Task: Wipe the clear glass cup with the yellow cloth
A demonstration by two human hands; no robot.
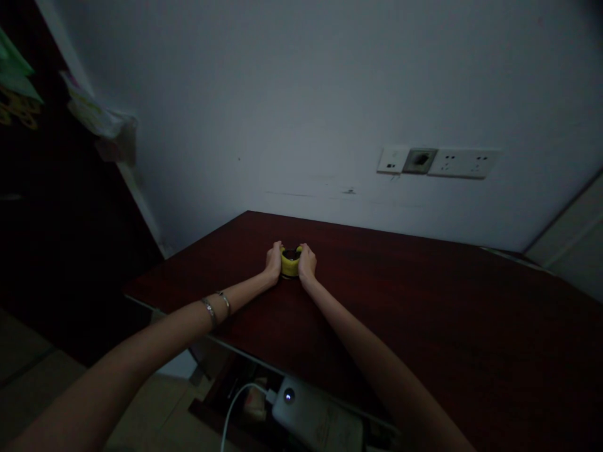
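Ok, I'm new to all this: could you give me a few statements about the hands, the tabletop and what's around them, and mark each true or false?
1. A yellow object sits between the left hand and the right hand. True.
2. Bracelets circle the right forearm. False: the bracelets are on the left forearm.
3. A white cable is plugged into the white power bank. True.
4. The tabletop is white. False: the tabletop is dark reddish-brown.

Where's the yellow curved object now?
In the head view, the yellow curved object sits just left of centre on the reddish tabletop, between the left hand and right hand.
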